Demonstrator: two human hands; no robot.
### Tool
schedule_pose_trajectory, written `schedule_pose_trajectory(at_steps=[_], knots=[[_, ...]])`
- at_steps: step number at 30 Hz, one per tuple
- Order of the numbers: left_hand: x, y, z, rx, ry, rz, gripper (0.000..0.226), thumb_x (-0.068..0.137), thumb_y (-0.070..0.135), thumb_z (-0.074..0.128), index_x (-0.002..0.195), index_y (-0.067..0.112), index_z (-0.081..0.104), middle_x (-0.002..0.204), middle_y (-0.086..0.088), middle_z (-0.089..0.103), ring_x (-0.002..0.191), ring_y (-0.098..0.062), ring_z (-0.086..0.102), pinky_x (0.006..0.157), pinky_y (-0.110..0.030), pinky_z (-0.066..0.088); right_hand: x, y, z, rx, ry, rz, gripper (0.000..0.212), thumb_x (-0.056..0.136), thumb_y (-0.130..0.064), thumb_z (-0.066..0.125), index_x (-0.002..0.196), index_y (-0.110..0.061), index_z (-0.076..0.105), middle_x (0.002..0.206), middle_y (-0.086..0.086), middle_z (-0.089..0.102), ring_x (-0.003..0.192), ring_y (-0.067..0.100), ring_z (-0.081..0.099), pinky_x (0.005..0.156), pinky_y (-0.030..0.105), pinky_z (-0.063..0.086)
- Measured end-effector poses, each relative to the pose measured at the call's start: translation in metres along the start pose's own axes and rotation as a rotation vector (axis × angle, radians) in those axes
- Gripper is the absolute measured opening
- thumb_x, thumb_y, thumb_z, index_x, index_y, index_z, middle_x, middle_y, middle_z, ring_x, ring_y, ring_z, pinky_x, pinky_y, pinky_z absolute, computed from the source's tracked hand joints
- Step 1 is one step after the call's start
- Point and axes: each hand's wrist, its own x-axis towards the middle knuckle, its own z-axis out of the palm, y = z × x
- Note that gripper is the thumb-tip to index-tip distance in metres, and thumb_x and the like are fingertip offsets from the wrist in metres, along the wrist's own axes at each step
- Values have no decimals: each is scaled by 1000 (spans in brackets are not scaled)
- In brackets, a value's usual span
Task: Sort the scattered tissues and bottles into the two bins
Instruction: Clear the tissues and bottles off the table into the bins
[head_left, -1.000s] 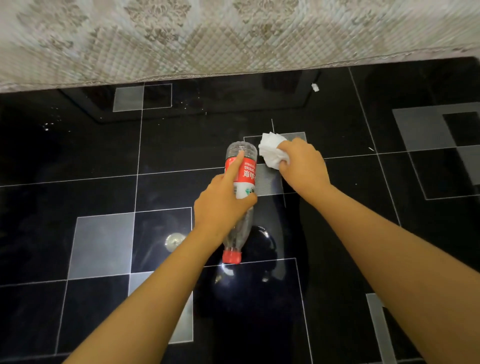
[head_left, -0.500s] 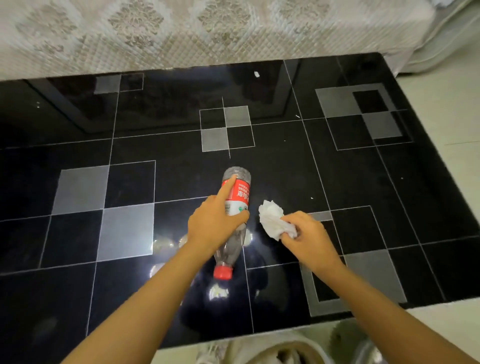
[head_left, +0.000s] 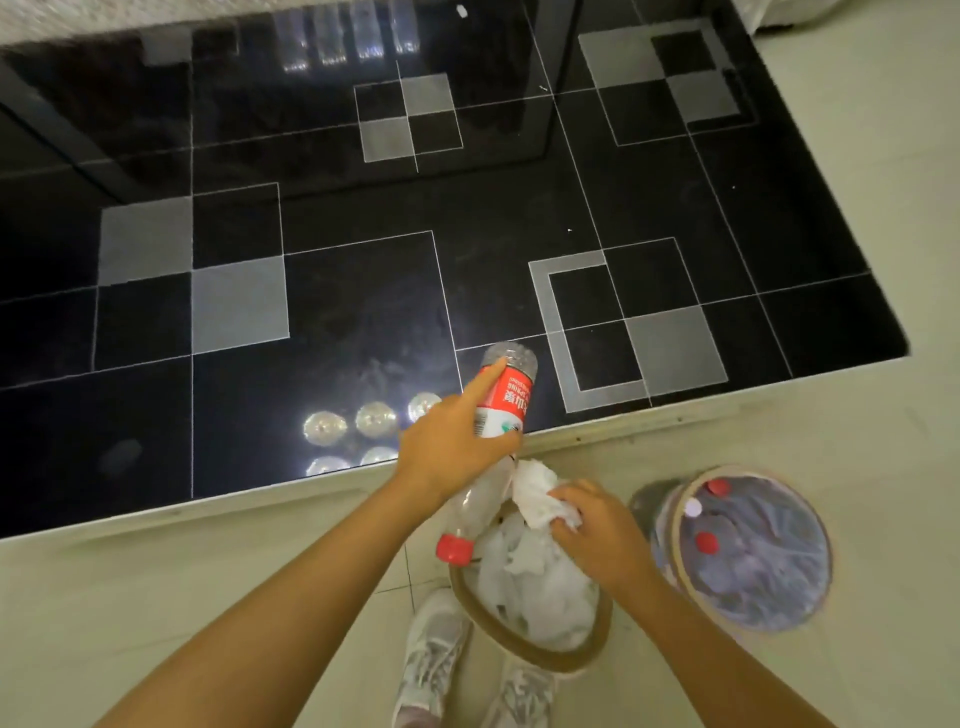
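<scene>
My left hand (head_left: 453, 446) grips a clear plastic bottle (head_left: 506, 395) with a red label and red cap, tilted cap-down over the table's front edge. A crumpled white tissue (head_left: 537, 493) is held in my right hand (head_left: 602, 530), directly above the near bin (head_left: 550, 657). That bin has a brown rim and holds several white tissues. The second bin (head_left: 680, 530) stands to its right on the floor and holds bottles with red and white caps.
The glossy black tiled table (head_left: 363, 291) fills the upper view; its front edge runs just behind the bins. Pale floor tiles lie below and to the right. My white shoes (head_left: 436, 660) stand next to the near bin.
Both hands pulled back from the table's middle to its front edge, carrying bottle and tissue. The view tipped down and both bins came into sight; the tissue is now over the near bin.
</scene>
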Motion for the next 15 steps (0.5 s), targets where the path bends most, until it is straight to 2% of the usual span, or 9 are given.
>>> schedule_pose_trajectory(at_steps=[2,4,7,9,11,12,13,15], knots=[[-8,-2,8,-19,-16,33,80,83,49,65,145,51,14,133,3,54,110,-16,57,87,-33,52,-11,10,13,-17,48,38,37,92,-31,54,126,-17,58,131,5,54,122,21,49,100,25,35],[-12,-3,14,20,-35,78,81,82,49,65,145,52,14,132,4,54,108,-15,57,86,-33,54,-18,17,22,-36,33,75,39,92,-20,54,131,-23,53,134,2,53,125,20,48,101,26,35],[-15,2,22,109,-77,170,81,82,51,64,146,50,14,131,3,54,109,-17,57,86,-32,54,-22,32,30,-62,-41,169,45,94,-24,53,138,-26,46,138,1,50,126,21,48,101,27,36],[-14,7,29,120,-102,214,81,82,52,64,145,51,13,128,2,55,108,-18,57,87,-34,54,-23,36,34,7,-13,169,52,92,-43,52,139,-23,44,139,0,49,124,17,49,102,25,35],[-11,14,36,102,-137,224,81,82,52,64,145,53,12,128,2,55,108,-19,57,88,-35,54,-22,45,37,269,73,176,84,80,-72,45,134,-8,46,132,3,51,116,9,53,105,26,34],[-9,17,40,91,-154,227,81,82,52,64,144,54,12,128,2,55,107,-19,58,87,-36,54,-19,51,38,476,160,203,86,78,-72,50,127,-2,51,126,12,57,108,4,59,106,32,38],[-6,21,45,76,-167,235,81,81,53,64,143,56,12,127,3,55,106,-18,58,87,-37,55,-18,53,35,645,212,207,77,78,-65,58,121,-2,57,119,17,61,98,1,64,104,39,43],[-3,33,54,42,-199,255,79,81,54,63,140,61,12,126,4,57,105,-18,59,86,-39,55,-20,39,11,903,275,207,57,78,-57,64,116,-15,62,110,12,68,92,11,69,94,44,50]])
